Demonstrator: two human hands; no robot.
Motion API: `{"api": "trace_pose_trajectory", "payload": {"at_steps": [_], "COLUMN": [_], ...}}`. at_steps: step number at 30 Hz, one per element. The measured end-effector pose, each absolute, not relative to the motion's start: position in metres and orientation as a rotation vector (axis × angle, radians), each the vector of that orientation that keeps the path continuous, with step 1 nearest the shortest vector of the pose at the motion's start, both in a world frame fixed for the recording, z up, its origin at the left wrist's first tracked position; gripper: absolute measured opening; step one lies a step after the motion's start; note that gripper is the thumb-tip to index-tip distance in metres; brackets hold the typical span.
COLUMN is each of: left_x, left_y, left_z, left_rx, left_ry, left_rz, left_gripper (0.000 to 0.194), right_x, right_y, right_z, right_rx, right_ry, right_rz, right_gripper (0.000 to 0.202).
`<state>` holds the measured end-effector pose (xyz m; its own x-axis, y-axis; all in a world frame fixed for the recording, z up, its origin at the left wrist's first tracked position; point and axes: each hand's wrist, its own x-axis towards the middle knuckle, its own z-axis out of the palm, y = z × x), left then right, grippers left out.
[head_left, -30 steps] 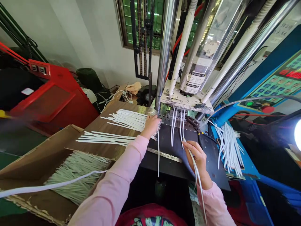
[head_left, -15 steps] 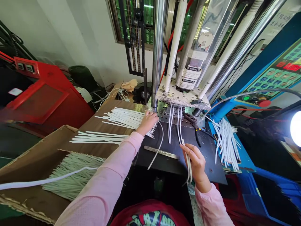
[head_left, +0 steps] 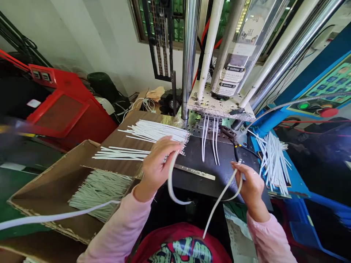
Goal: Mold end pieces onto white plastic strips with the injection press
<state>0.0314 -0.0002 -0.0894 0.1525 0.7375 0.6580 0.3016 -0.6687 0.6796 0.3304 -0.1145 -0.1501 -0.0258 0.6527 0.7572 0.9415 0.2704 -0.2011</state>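
Note:
My left hand (head_left: 157,162) pinches one end of a white cable (head_left: 170,182), which loops down in front of the black work plate (head_left: 189,186). My right hand (head_left: 250,182) is closed on white cables (head_left: 222,195), with a small connector end (head_left: 239,161) poking above the fingertips and the lengths hanging toward my lap. Between and beyond my hands, several white cables (head_left: 203,146) stick out from under the machine's spotted plate (head_left: 219,107). Just behind my left hand lies a bundle of white cables (head_left: 153,129) with metal-tipped ends.
A notched metal strip (head_left: 196,171) lies across the plate. Pliers (head_left: 233,138) rest beside the machine. Another cable pile (head_left: 275,164) sits on the blue stand at right. A cardboard box (head_left: 52,182) with a cable stack (head_left: 100,190) stands at left.
My left hand has come back from the cable bundle with a cable in its fingers. My right hand has moved right, carrying its cables away from those under the machine. The view has shifted slightly.

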Motion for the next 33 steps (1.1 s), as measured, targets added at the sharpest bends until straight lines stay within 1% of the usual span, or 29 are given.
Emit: {"api": "trace_pose_trajectory", "payload": {"at_steps": [4,6,9,13,17,24,27,33], "left_x": [0.022,0.025,0.029,0.031,0.034,0.037,0.035,0.036], "left_y": [-0.020,-0.020,-0.016,-0.013,-0.011,-0.009,-0.009,-0.014], "left_z": [-0.131,-0.150,-0.164,-0.168,-0.175,-0.180,-0.179,-0.176], "left_rx": [1.739,1.672,1.704,1.921,2.228,2.445,2.490,2.562], "left_ry": [1.058,1.076,1.058,0.991,0.923,0.862,0.846,0.836], "left_rz": [1.005,0.914,0.946,1.042,0.951,0.843,0.801,0.736], "left_gripper": [0.017,0.017,0.018,0.018,0.017,0.021,0.024,0.023], "right_x": [0.325,0.315,0.298,0.281,0.268,0.244,0.240,0.236], "right_y": [-0.115,-0.112,-0.108,-0.108,-0.107,-0.099,-0.098,-0.096], "right_z": [-0.149,-0.152,-0.159,-0.165,-0.167,-0.166,-0.160,-0.143], "right_rx": [-1.470,-1.506,-1.514,-1.590,-1.611,-1.564,-1.635,-1.829], "right_ry": [-1.517,-1.448,-1.462,-1.481,-1.543,-1.813,-1.869,-1.966], "right_rz": [-0.437,-0.350,-0.134,0.114,0.272,0.272,0.273,0.306], "right_gripper": [0.010,0.007,0.007,0.012,0.014,0.020,0.022,0.018]}}
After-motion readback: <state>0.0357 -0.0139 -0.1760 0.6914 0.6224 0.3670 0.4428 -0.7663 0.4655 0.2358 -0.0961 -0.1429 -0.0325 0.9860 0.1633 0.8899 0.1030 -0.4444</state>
